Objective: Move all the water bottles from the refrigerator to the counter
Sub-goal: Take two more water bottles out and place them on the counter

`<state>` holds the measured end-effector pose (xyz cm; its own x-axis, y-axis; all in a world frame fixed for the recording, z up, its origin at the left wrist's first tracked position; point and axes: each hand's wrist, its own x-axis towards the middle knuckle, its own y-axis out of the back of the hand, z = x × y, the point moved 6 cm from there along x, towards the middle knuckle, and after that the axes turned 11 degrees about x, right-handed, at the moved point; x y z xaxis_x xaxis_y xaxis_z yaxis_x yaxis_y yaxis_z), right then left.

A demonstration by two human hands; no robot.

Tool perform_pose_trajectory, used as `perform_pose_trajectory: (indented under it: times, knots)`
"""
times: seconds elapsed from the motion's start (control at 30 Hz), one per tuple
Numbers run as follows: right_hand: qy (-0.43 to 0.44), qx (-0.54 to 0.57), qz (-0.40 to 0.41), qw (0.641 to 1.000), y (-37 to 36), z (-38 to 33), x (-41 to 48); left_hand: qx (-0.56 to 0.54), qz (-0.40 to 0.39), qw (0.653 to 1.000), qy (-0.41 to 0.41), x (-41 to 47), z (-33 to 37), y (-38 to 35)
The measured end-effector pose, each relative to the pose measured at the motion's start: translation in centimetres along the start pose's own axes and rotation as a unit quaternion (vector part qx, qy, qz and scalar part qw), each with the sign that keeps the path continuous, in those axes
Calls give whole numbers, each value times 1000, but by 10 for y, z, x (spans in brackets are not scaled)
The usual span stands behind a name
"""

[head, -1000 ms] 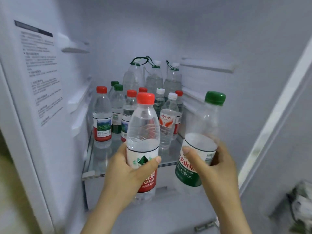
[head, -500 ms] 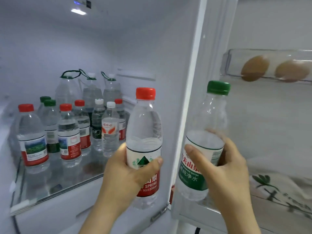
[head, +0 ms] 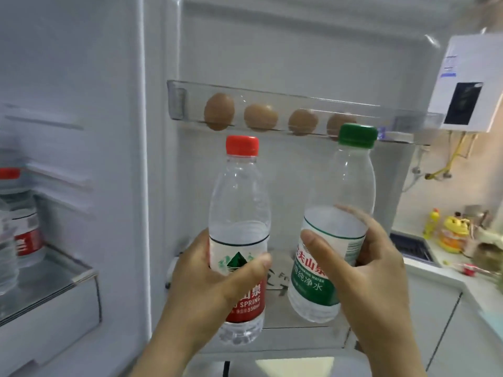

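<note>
My left hand [head: 206,284] grips a red-capped water bottle [head: 239,210] with a red label, held upright in front of the open refrigerator door. Beside it, my right hand [head: 373,270] holds a green-capped water bottle [head: 343,208] with a green label, tilted slightly left at its base. The two bottles are close but apart. At the far left edge, a red-labelled bottle [head: 21,213] still stands on the glass refrigerator shelf [head: 54,278], partly cut off by the frame. The counter [head: 446,270] lies at the right, beyond the door.
A clear door tray [head: 394,123] holds several brown eggs [head: 219,111] just above the bottle caps. A white water heater [head: 468,83] hangs on the wall at upper right. Yellow and orange items [head: 451,235] and a dark rack [head: 411,246] stand on the counter.
My view has swung right, from the refrigerator interior to the door and the counter. Both hands carried their bottles along; most shelf bottles have left the frame.
</note>
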<state>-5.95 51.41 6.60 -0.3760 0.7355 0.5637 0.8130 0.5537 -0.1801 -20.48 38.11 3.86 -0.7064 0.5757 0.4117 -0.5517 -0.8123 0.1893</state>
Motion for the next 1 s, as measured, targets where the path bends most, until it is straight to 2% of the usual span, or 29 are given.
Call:
perform_pose_trajectory:
  times: [0.27,0.47,0.77,1.0]
  knots:
    - [7,-65,112,992,88,-18,-5,-22,-94,995,-30,7,16,-90]
    - [23,-138,218,966,126,-32,-16,-67,-205,975,-49,19,28,-143]
    - [53,-231,392,889,151,-61,-76,-139,-393,908,-43,9,35,-209]
    - [49,-301,514,802,158,-95,-151,-195,-532,822,-62,-48,51,-246]
